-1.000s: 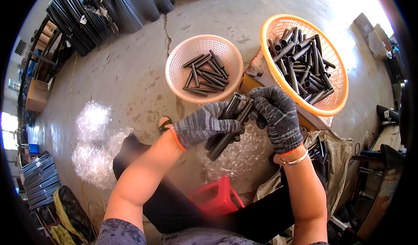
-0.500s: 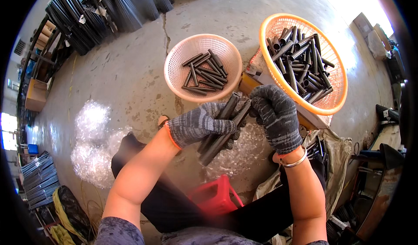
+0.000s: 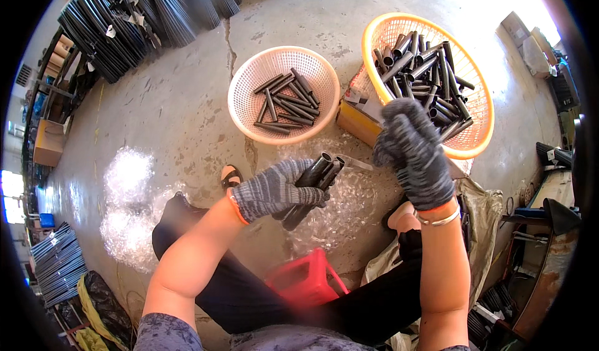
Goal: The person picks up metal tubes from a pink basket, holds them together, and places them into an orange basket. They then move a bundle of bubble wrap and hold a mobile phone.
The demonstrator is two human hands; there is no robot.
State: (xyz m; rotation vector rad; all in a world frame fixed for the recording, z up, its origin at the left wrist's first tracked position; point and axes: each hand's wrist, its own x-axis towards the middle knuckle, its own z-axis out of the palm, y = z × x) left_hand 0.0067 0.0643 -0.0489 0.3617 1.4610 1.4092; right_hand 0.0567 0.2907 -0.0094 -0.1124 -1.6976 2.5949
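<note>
A seated person wearing grey knit gloves is handling short black tubes over a concrete floor [image 3: 187, 101]. The left hand [image 3: 274, 192], at the centre of the frame, is clamped around a small bundle of black tubes [image 3: 315, 179], the fingers wrapping them so that their open ends are pointing up and to the right. The right hand [image 3: 412, 151], right of centre, is raised apart from the bundle, its gloved fingers curled loosely inward; whether anything is lying inside the palm cannot be told, since the back of the glove is facing the camera.

Above the left hand, in the upper middle of the frame, a pale pink round basket [image 3: 243, 111] is sitting on the floor and holding a loose layer of black tubes. To its right, in the upper right, a larger orange basket [image 3: 480, 126] is carrying a fuller heap of the same tubes, and the right hand is overlapping its lower left rim in this view. A flat cardboard piece [image 3: 357, 123] is lying between the two baskets.

Crumpled clear plastic wrap [image 3: 128, 176] is spreading across the floor at the left, and more of it is lying under the hands. A red plastic stool [image 3: 306, 279] is showing between the person's legs at the bottom centre. Bundles of long black rods [image 3: 125, 20] are stacking along the upper left edge.
</note>
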